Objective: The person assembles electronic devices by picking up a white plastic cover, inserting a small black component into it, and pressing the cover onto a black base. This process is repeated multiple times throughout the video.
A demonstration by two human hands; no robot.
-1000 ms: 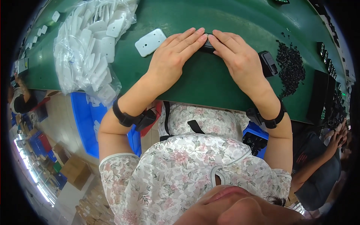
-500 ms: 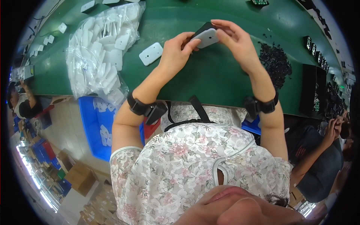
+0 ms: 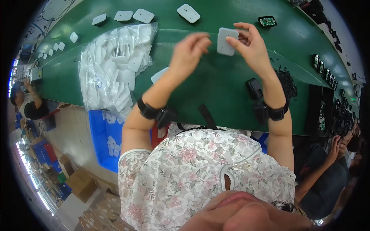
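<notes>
My right hand holds up a white, round-cornered rectangular cover plate with small holes, its thumb on the front face. The fingers behind the plate are partly hidden, as is whatever lies behind it. To the left of the plate, my left hand is raised over the table, slightly blurred, its fingers loosely bent and apart with nothing seen in them. Another white plate lies partly covered by my left forearm. A dark box-shaped object shows beside my right forearm.
A clear bag of white plates lies at left on the green table. More white plates sit further back. A black housing with a circuit board and a pile of small black parts are at right. A blue bin stands below.
My left hand has let go of the plate and moved away to the left. My right hand now holds the plate alone, turned more upright. The view has shifted, showing more of the table's far side.
</notes>
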